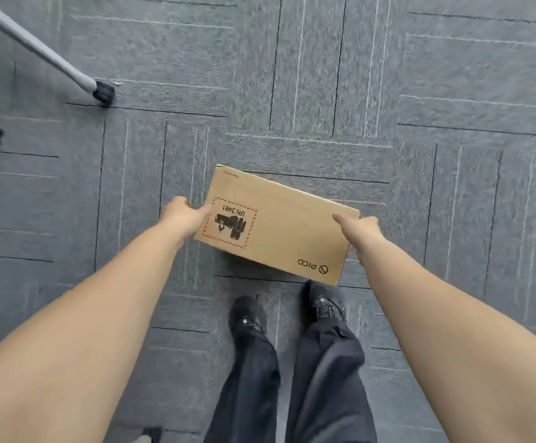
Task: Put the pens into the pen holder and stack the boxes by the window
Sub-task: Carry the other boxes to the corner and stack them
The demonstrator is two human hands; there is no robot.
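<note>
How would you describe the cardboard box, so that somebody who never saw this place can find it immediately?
Look down at the grey carpet floor, just ahead of the person's black shoes. There the brown cardboard box is held between the left hand and the right hand. It is the only box in view, printed with a red dashed UN 3481 label and the word PICO.

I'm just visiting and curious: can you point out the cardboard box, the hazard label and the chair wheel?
cardboard box [292,228]: head view, bare top face.
hazard label [231,222]: head view, black pictogram.
chair wheel [103,92]: head view, black caster.
</note>
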